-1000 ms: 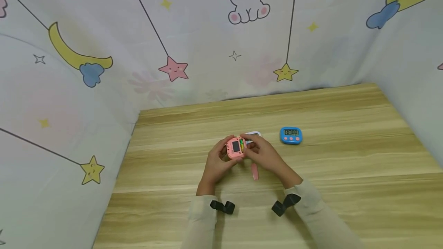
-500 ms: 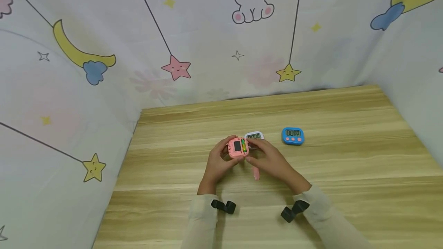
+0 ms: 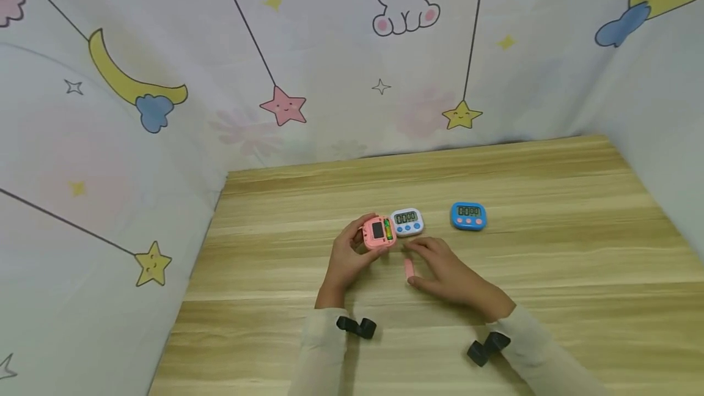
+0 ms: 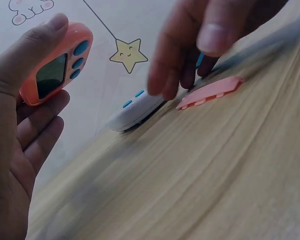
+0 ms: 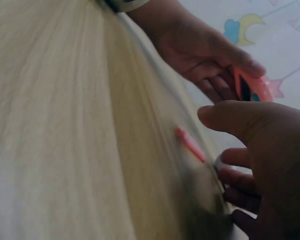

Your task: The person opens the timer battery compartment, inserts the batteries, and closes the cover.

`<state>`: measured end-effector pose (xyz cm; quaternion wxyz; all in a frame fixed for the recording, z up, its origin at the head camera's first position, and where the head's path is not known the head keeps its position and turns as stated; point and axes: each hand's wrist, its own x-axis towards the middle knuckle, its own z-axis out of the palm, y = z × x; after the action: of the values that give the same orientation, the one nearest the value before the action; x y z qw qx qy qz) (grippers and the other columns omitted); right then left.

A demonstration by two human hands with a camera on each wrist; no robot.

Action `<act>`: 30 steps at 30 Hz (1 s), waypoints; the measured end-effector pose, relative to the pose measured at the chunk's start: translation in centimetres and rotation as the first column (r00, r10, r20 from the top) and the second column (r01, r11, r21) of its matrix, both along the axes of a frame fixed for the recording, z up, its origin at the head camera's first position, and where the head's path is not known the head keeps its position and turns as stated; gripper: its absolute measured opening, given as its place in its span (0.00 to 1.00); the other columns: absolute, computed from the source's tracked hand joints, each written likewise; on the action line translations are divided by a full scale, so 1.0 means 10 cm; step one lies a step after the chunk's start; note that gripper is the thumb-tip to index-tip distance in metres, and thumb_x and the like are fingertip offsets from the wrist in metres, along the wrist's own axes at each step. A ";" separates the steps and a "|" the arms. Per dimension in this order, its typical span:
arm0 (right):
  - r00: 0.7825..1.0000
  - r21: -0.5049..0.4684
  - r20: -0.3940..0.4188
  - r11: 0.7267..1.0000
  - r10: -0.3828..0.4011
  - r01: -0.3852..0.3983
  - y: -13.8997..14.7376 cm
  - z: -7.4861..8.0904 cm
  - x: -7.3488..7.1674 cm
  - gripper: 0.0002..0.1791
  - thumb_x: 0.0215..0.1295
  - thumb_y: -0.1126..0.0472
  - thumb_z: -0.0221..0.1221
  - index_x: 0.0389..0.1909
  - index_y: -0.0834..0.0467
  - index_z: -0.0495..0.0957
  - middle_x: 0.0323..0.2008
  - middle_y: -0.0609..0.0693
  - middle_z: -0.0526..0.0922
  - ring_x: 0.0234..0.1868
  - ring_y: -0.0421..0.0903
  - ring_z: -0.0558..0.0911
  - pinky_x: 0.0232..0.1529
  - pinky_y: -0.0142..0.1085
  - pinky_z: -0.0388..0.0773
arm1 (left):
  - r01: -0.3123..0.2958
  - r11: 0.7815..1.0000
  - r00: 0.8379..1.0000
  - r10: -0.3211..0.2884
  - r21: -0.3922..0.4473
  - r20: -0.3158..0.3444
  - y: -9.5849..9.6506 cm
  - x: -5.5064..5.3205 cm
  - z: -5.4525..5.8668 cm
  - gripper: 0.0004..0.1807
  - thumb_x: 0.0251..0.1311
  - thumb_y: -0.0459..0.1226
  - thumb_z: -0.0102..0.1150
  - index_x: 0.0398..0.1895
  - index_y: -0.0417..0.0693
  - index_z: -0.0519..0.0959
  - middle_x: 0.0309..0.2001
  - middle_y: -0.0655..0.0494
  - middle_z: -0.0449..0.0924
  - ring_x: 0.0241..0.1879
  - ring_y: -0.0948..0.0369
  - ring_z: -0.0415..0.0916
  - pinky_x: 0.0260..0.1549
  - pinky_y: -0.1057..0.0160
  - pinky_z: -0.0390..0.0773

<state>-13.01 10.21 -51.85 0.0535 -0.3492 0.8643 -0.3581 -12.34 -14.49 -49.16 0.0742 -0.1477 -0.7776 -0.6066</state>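
My left hand (image 3: 346, 261) grips a pink digital timer (image 3: 371, 238) by its edges, raised off the table. Its back faces up in the head view, with an uncovered battery slot holding a green-and-yellow battery (image 3: 387, 229). In the left wrist view, the timer's screen and blue buttons (image 4: 78, 63) show. On the table lies a slim pink battery cover (image 3: 409, 268). Just above it hovers my right hand (image 3: 453, 274), thumb and fingers spread apart around the cover's two ends and holding nothing. The left wrist view shows a gap between those fingers and the cover (image 4: 210, 94).
A white timer (image 3: 407, 222) with blue buttons lies just beyond the pink one. Farther right is a blue timer (image 3: 469, 216) with pink buttons. The wood-grain table (image 3: 550, 231) meets a patterned cloth (image 3: 330, 47) at the back and sides.
My right hand has left the pink timer, moving right and toward me over the battery cover. The battery and white timer are now in plain sight. My left hand still grips the pink timer.
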 end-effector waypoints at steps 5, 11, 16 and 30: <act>0.996 0.007 -0.086 0.999 0.032 -0.032 0.04 -0.04 0.00 0.35 0.59 0.48 0.67 0.64 0.60 0.72 0.62 0.53 0.69 0.64 0.52 0.64 0.63 0.51 0.65 | -0.022 1.000 1.000 0.022 0.014 0.005 0.00 -0.02 -0.01 0.38 0.50 0.35 0.75 0.65 0.39 0.70 0.59 0.50 0.75 0.56 0.55 0.76 0.54 0.57 0.75; 0.996 0.009 -0.090 1.000 0.023 -0.023 0.04 -0.07 0.01 0.34 0.57 0.49 0.69 0.62 0.60 0.73 0.63 0.53 0.68 0.65 0.52 0.63 0.63 0.51 0.63 | -0.008 1.000 1.000 0.008 0.004 0.010 0.00 -0.03 0.00 0.38 0.51 0.36 0.74 0.66 0.38 0.70 0.59 0.48 0.75 0.56 0.56 0.76 0.55 0.57 0.75; 0.996 -0.010 -0.085 1.000 0.011 -0.012 0.04 -0.10 0.01 0.31 0.57 0.51 0.69 0.60 0.58 0.75 0.62 0.52 0.69 0.65 0.51 0.63 0.63 0.50 0.63 | 0.001 1.000 1.000 -0.001 -0.002 0.018 0.01 -0.02 0.02 0.38 0.52 0.36 0.74 0.66 0.38 0.69 0.60 0.48 0.74 0.56 0.56 0.76 0.55 0.60 0.75; 0.995 -0.019 -0.100 1.000 -0.009 0.008 0.03 -0.13 0.00 0.26 0.53 0.52 0.71 0.52 0.56 0.79 0.57 0.50 0.73 0.61 0.50 0.67 0.62 0.48 0.65 | 0.001 1.000 0.998 0.000 -0.015 0.055 0.02 0.00 0.02 0.39 0.52 0.37 0.74 0.67 0.36 0.68 0.60 0.46 0.73 0.56 0.56 0.76 0.54 0.60 0.76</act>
<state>-13.06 10.52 -53.18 0.0053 -0.3635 0.8639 -0.3486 -12.33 -14.25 -48.96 0.0515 -0.1317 -0.7838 -0.6047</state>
